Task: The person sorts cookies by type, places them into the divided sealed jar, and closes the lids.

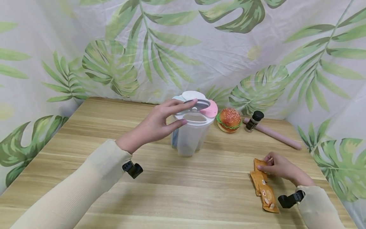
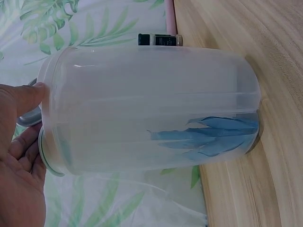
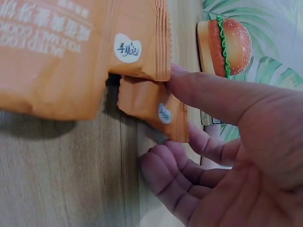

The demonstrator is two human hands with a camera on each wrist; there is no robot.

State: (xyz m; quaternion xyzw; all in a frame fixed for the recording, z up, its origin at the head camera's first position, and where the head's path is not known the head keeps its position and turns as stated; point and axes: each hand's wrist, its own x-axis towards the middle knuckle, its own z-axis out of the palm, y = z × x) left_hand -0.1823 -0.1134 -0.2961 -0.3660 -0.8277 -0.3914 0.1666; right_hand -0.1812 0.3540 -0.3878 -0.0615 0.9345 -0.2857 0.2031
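Orange packets (image 1: 263, 187) lay lower right, the right grip (image 1: 281, 168) pinching one end; left grip (image 1: 160, 121) spread on the container (image 1: 188, 138) at centre; we judged packets could slip, only an edge being held

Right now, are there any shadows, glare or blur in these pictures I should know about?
Head view: bright, with soft shadow on the table beside the left sleeve; fine print on the orange packets is too small to read. Left wrist view: duller, with a small pale glint on the translucent container. Right wrist view: shadow under the packets, their lettering slightly soft.
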